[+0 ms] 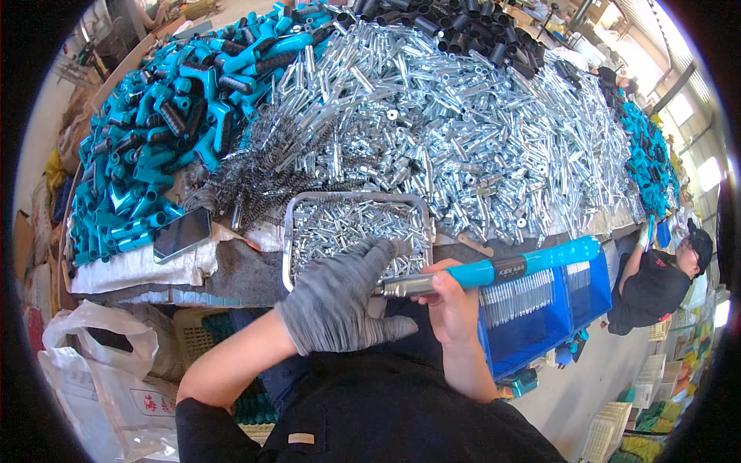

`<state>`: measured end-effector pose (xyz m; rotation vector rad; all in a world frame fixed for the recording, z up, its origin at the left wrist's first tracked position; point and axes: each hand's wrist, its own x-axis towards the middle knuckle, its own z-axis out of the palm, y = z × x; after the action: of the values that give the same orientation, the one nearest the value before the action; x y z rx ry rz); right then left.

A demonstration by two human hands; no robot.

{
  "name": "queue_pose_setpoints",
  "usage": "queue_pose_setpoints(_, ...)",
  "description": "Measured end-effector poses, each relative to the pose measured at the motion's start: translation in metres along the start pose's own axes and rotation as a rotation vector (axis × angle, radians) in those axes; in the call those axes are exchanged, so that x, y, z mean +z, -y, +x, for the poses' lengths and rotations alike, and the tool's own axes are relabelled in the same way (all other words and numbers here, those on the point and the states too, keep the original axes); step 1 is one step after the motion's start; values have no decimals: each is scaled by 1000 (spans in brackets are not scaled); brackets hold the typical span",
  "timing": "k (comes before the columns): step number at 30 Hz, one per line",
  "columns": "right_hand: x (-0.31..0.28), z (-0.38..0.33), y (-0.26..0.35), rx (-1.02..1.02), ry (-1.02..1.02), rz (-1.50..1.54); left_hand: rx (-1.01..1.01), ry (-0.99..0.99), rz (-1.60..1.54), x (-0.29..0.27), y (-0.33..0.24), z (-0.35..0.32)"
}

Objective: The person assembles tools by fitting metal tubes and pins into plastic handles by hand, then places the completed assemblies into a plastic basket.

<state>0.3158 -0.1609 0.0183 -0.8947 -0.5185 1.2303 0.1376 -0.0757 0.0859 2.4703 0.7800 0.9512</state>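
Observation:
My right hand (454,307) is bare and closed around a teal tube-shaped tool part (544,259) near its silver metal end. A black band circles the tube, which lies tilted with its rounded teal end up to the right. My left hand (343,297) wears a grey striped glove. Its fingers are stretched out and its thumb stands apart, with the palm beside or against the metal end; the contact is hidden. Just beyond the glove sits a light-rimmed tray (357,196) of small metal pins and dark springs, partly covered by my left hand.
Silver metal parts (494,131) are heaped across the table, with teal housings (154,139) at left and black sleeves (471,27) behind. A phone (183,234) lies at left. Blue bins (532,339) holding metal rods stand at right. Another person (656,282) works farther right.

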Motion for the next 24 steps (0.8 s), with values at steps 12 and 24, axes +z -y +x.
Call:
queue_pose_setpoints(12, -7, -7, 5, -130, 100, -237, -162, 704, -580, 50, 5, -26)
queue_pose_setpoints(24, -115, -38, 26, 657, 239, -152, -393, 676, 9, 147, 102, -162)
